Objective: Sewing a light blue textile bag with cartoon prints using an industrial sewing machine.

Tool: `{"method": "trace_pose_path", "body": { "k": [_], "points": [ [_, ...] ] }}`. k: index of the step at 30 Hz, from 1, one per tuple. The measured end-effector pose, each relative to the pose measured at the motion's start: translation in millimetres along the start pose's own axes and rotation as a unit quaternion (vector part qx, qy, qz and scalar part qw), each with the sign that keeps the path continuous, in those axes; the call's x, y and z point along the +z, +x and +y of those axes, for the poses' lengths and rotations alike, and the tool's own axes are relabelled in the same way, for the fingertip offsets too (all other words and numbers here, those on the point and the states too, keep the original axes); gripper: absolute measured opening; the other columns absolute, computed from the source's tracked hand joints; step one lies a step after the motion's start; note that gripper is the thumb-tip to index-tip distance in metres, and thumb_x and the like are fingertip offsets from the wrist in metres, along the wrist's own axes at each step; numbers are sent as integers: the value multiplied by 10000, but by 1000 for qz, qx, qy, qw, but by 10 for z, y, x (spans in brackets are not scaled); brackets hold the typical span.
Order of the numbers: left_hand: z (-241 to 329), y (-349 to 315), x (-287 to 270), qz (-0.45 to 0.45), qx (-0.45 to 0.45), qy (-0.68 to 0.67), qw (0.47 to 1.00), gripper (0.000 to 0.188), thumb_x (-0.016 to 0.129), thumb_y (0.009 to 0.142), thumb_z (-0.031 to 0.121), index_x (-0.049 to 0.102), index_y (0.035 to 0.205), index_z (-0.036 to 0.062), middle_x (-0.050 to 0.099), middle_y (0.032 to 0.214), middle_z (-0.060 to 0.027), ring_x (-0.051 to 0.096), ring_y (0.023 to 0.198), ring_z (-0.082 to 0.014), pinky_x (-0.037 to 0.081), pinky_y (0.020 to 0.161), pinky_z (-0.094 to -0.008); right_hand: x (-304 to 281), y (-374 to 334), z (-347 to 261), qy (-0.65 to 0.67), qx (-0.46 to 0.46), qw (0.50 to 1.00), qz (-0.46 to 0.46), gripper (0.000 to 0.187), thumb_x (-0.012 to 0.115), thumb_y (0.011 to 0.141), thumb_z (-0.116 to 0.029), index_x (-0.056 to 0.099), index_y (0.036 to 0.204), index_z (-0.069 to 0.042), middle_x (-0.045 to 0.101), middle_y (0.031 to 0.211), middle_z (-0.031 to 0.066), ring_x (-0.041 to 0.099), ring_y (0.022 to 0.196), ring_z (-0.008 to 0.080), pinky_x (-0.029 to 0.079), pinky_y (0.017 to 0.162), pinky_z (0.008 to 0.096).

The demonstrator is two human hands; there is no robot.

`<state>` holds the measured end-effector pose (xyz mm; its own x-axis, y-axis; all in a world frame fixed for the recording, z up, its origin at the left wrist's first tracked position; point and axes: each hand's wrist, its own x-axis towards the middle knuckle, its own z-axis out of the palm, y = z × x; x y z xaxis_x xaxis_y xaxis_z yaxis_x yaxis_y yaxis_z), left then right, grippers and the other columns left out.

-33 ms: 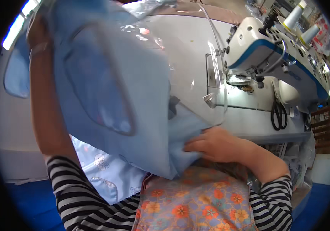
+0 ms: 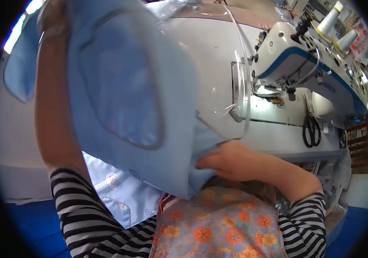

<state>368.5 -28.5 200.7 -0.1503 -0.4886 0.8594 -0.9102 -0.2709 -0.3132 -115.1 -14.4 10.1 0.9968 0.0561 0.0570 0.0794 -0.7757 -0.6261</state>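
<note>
I hold a large light blue fabric piece [image 2: 128,99], with a darker stitched rounded panel on it, up in front of me. My left hand [image 2: 51,17] is raised high at the top left, gripping the fabric's upper edge and partly hidden behind it. My right hand [image 2: 231,161] pinches the lower right corner of the same piece, just above my lap. More light blue fabric [image 2: 119,193] with small printed motifs lies on my lap under the raised piece.
A white and blue sewing machine [image 2: 295,56] stands at the right on a white table [image 2: 274,133], with a clear plastic guard [image 2: 240,86] beside it. Black scissors [image 2: 311,129] hang on the table front. Thread cones [image 2: 334,21] stand behind. I wear a floral apron [image 2: 222,228].
</note>
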Motion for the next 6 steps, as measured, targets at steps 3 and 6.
{"method": "trace_pose_path", "body": {
  "k": [3,6],
  "points": [
    [1112,1078,233,-33,178,-42,982,319,553,903,157,619,1191,40,623,1209,-191,599,1107,-319,451,977,-351,117,819,131,-17,-69,980,188,320,614,810,-77,649,1128,-92,659,1040,129,633,889,312,501,784,412],
    [1828,1553,325,-86,346,-3,934,357,580,872,164,617,1205,40,609,1237,-196,578,1148,-332,421,1023,-349,8,1366,351,-170,-2,934,315,280,618,850,-105,639,1129,-86,635,1022,136,604,963,288,482,820,405]
  ]
}}
